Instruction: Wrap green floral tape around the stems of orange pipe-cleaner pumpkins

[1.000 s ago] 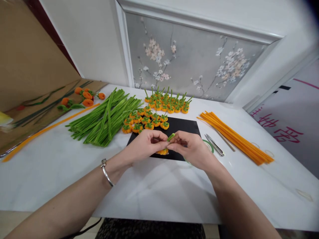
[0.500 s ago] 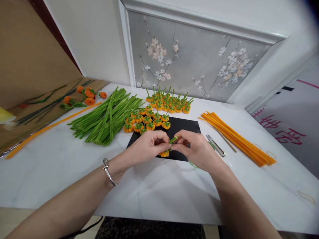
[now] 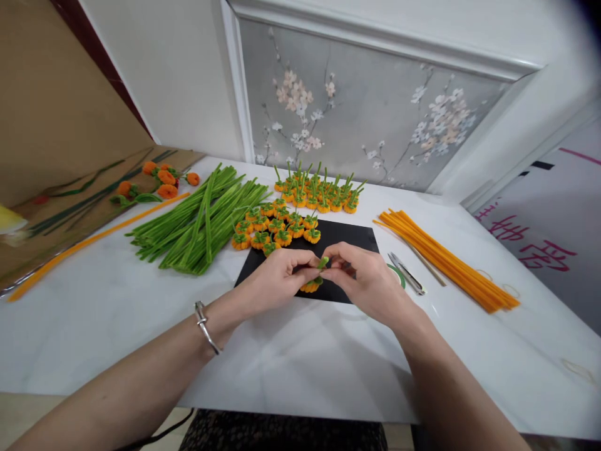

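Note:
My left hand (image 3: 282,275) and my right hand (image 3: 366,280) meet over the front of a black mat (image 3: 350,235). Both are closed in a pinch around a short green pipe cleaner (image 3: 323,263). Below the fingertips shows an orange pipe-cleaner flower (image 3: 310,286), partly hidden by the left thumb; the green piece rises from its top. Just beyond my left hand, several orange flowers with green tops (image 3: 283,236) sit on and beside the mat. A roll of green tape (image 3: 398,275) peeks out from behind my right hand.
Green pipe cleaners (image 3: 201,219) lie piled at the left, orange ones (image 3: 451,260) at the right beside metal snips (image 3: 407,274). More stemmed flowers (image 3: 323,191) stand along the wall. One long orange strip (image 3: 94,241) and finished orange blooms (image 3: 166,181) lie far left.
The green piece between my fingers has tipped more upright and shows shorter. My right hand has shifted slightly, and the green tape roll shows more beside it. The piles have not moved.

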### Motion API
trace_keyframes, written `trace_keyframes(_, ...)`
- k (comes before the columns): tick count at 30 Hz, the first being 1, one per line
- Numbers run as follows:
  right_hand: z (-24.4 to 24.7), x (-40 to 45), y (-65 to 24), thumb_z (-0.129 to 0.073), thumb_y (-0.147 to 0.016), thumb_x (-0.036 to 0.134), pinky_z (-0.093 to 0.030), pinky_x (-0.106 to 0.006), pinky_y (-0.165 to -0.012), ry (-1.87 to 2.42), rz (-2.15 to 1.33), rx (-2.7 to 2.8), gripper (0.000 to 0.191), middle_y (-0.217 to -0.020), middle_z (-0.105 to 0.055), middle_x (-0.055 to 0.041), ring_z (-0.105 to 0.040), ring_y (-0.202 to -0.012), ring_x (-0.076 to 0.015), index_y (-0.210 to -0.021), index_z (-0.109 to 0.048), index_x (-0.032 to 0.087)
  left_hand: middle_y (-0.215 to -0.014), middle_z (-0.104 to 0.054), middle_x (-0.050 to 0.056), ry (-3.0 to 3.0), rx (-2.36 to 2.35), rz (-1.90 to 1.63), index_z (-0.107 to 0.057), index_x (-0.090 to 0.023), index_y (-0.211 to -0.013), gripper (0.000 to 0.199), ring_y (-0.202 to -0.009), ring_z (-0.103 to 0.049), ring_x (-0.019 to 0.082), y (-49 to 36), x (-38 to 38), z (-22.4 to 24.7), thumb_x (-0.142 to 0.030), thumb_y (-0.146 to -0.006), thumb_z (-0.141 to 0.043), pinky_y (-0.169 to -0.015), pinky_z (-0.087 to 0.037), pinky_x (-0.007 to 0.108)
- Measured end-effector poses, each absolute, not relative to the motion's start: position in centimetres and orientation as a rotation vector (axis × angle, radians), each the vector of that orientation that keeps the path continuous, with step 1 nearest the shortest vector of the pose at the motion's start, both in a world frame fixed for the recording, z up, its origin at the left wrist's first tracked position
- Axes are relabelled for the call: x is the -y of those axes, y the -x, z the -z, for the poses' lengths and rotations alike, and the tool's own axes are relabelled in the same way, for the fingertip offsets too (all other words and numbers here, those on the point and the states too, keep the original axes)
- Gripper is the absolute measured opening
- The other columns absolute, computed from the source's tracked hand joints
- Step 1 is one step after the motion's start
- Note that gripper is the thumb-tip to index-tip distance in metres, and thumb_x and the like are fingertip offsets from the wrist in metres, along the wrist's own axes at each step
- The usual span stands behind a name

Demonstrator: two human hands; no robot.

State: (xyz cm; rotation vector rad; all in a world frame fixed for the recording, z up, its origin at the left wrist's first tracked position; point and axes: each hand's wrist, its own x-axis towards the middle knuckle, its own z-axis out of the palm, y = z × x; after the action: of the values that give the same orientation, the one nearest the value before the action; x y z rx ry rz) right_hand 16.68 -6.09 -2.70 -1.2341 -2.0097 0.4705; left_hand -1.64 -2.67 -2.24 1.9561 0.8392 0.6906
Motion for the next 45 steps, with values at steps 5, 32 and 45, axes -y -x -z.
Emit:
trace_keyframes(5,2.5,6.3,-16.6,-0.055,-0.086,0.018,-0.044,-0.021,-0.058,1.171,-0.621,1.953,0.008,-0.07,-0.055,0.0034,-0.052,-0.062,-0.0104,-0.092,-0.056,0.022,-0.059,-0.042,-0.004,-1.83,-0.769,-0.607,-0.05,-0.015,-0.064,0.026,-0.053,-0.042,0.007,2.1,2.6,1.7,-0.028,-0.087,-0.053,-0.052,-0.035,0.02)
trace_keyframes(32,2.1,6.5,-16.1,-0.059,-0.086,0.022,-0.038,-0.021,-0.052,1.065,-0.612,1.939,0.012,-0.07,-0.06,0.0002,-0.049,-0.058,-0.0089,-0.076,-0.066,0.018,-0.051,-0.04,-0.006,-1.761,-0.782,-0.58,-0.056,-0.013,-0.054,0.028,-0.049,-0.033,0.005,1.8,2.8,1.9,-0.024,-0.079,-0.062,-0.048,-0.027,0.019)
trace_keyframes(45,2.1,6.2,-16.1,-0.068,-0.08,0.022,-0.036,-0.022,-0.05,1.073,-0.533,1.818,0.004,-0.065,-0.053,0.0027,-0.045,-0.055,-0.0078,-0.081,-0.071,0.019,-0.059,-0.05,-0.005,-1.555,-0.783,-0.714,-0.062,-0.012,-0.068,0.016,-0.053,-0.04,0.005,1.6,3.0,1.3,-0.024,-0.075,-0.07,-0.052,-0.035,0.019)
